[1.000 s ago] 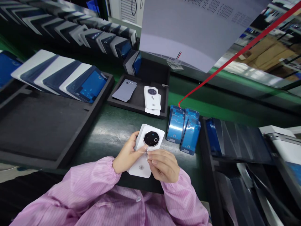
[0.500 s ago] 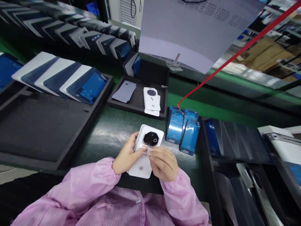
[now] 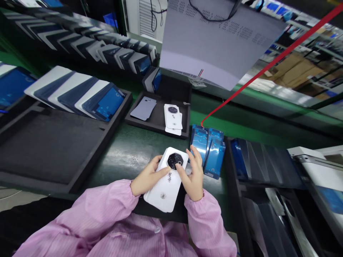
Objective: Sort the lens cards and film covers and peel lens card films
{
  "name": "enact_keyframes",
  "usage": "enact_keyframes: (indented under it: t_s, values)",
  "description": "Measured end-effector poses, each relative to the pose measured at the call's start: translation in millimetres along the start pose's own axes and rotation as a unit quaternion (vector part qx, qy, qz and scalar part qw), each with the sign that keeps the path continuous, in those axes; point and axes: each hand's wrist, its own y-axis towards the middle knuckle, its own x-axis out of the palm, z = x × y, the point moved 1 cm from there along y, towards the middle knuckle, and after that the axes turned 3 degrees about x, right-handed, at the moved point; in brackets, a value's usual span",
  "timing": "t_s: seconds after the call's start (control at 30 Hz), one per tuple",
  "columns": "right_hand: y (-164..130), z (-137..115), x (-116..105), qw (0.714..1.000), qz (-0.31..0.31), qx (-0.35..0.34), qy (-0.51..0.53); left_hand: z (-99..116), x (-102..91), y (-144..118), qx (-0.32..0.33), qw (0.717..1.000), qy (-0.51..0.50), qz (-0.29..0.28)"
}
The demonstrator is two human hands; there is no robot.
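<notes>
Green matting covered the bench (image 3: 125,150), with black foam trays (image 3: 53,150) of back covers to the left and blue-filmed panels (image 3: 211,150) just beside the hands. Both hands held a white phone back cover (image 3: 167,180) over the bench's near edge: the left hand (image 3: 147,176) curled round its left side with the thumb across the face, the right hand (image 3: 194,176) clasping the right edge, thumb by the dark camera ring (image 3: 175,161) and fingers spread behind. Judging from the grip, the cover was being seated or checked around the ring, and the next move would call for firm, even thumb pressure without smearing the lens area
</notes>
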Motion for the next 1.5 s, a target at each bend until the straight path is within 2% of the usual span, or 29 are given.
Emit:
enact_keyframes:
  t_s: [0.07,0.1,0.17,0.2,0.23,0.27,0.3,0.37,0.43,0.47,0.53,0.6,0.7,0.77,0.9,1.03,1.13,1.23,1.37,1.43,1.5]
  values:
    - [5,8,-7,0.994,0.044,0.058,0.082,0,-0.1,1,-0.025,0.999,-0.031,-0.009]
    - [7,14,-14,0.982,0.102,0.090,0.130,0,-0.7,1,-0.030,0.999,-0.039,-0.008]
    - [11,30,-32,0.933,0.241,0.149,0.220,2,-3.0,2,-0.023,0.999,-0.040,0.005]
    - [13,39,-41,0.907,0.293,0.172,0.248,3,-4.4,2,-0.013,0.999,-0.039,0.016]
    - [14,47,-48,0.891,0.316,0.194,0.261,5,-6.0,2,0.000,0.999,-0.039,0.027]
    - [15,54,-53,0.890,0.303,0.216,0.262,7,-7.6,2,0.014,0.998,-0.043,0.037]
    - [15,58,-53,0.901,0.257,0.240,0.256,9,-9.0,2,0.027,0.997,-0.050,0.044]
    - [12,61,-43,0.928,0.114,0.282,0.215,13,-10.9,2,0.042,0.996,-0.061,0.053]
    - [6,55,-22,0.948,-0.016,0.287,0.136,15,-11.6,2,0.043,0.996,-0.063,0.055]
    - [4,50,-10,0.958,-0.055,0.266,0.086,15,-11.6,2,0.041,0.996,-0.061,0.055]
    - [0,38,8,0.979,-0.075,0.190,-0.015,15,-10.8,2,0.039,0.996,-0.053,0.054]
    - [-2,26,15,0.992,-0.032,0.101,-0.073,14,-9.6,2,0.040,0.997,-0.042,0.049]
    - [-3,12,9,0.997,0.072,0.027,-0.029,10,-7.7,1,0.052,0.997,0.001,0.050]
    - [-4,6,4,0.995,0.096,0.020,0.029,6,-6.5,1,0.074,0.994,0.059,0.051]
    - [-5,2,5,0.992,0.053,0.079,0.078,-3,-4.9,-2,0.120,0.976,0.179,0.038]
    - [-5,7,7,0.982,0.038,0.133,0.129,-7,-4.1,-5,0.133,0.959,0.249,0.034]
    - [-6,5,6,0.988,0.046,0.111,0.099,-6,-3.1,-5,0.128,0.957,0.258,0.033]
    - [-9,-4,4,0.997,0.075,-0.014,0.022,-4,-3.0,-3,0.118,0.968,0.219,0.037]
    - [-13,-13,7,0.976,0.012,-0.213,0.040,-2,-5.7,1,0.114,0.973,0.191,0.059]
    - [-15,-14,8,0.963,-0.007,-0.259,0.078,-2,-7.2,2,0.119,0.973,0.188,0.062]
    - [-16,-13,8,0.957,-0.008,-0.271,0.104,-3,-7.9,3,0.123,0.974,0.180,0.056]
